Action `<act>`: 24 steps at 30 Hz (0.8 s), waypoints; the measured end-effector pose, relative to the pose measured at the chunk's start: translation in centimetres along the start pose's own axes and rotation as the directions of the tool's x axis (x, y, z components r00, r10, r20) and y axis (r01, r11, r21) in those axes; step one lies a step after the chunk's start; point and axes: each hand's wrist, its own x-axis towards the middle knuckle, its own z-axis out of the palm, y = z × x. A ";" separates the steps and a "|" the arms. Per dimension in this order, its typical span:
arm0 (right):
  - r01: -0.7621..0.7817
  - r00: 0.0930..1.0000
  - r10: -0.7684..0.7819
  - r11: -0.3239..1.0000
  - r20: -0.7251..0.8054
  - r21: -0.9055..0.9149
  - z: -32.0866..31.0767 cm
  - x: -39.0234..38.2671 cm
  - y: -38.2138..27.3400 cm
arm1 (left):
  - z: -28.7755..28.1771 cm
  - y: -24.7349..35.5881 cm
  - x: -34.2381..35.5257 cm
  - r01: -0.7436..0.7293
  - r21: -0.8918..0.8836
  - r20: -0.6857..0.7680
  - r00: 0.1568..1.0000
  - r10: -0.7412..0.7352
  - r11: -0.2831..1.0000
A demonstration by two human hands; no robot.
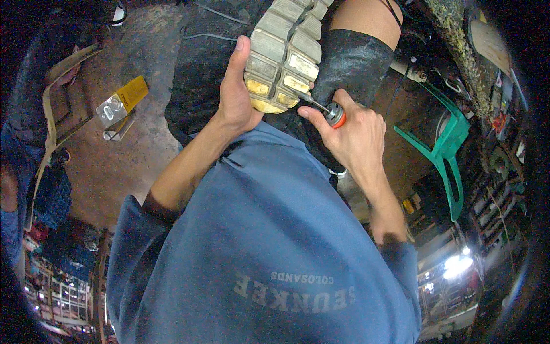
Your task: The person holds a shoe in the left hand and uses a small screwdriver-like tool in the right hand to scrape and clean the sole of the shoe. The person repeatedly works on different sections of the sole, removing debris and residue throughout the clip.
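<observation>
A shoe (279, 63) is held sole up above my lap, its pale, blocky tread showing yellow patches near the close end. My left hand (236, 94) grips its left edge, with the thumb along the side and the fingers hidden beneath. In my right hand (358, 129) is an awl-like tool (334, 114) with a thin metal shaft, a grey round collar and an orange band. The shaft points left, its tip at the right edge of the sole's close end. Whether the tip has entered the sole I cannot tell. My fingers cover most of the tool's handle.
On the floor to the left lies a yellow box with a clear plastic part (123, 102). A green plastic frame (444, 146) stands to the right, near a rough wooden post (450, 28). Dark cloth covers my legs. Another person's arm shows at the far left edge.
</observation>
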 end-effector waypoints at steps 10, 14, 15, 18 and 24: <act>-0.033 0.999 0.033 0.999 0.011 0.035 0.0 0.2 -0.1 | 0.6 0.0 -0.2 -0.024 0.018 -0.058 0.998 0.025 1.000; 0.023 1.000 -0.023 1.000 0.006 -0.001 -0.1 0.1 0.3 | 0.0 0.0 0.1 0.011 -0.277 0.077 0.997 0.010 0.961; 0.018 1.000 -0.018 1.000 0.008 0.014 -0.1 0.1 0.4 | -0.1 0.0 0.1 0.027 -0.337 0.110 0.994 0.011 0.941; 0.014 1.000 -0.014 0.999 0.001 0.038 -0.2 0.0 0.7 | -0.3 0.1 0.1 0.041 -0.380 0.134 0.991 0.011 0.924; 0.000 1.000 0.000 0.998 0.003 0.063 0.0 0.1 0.7 | 0.0 0.1 -0.4 -0.007 -0.041 0.011 1.000 0.007 0.999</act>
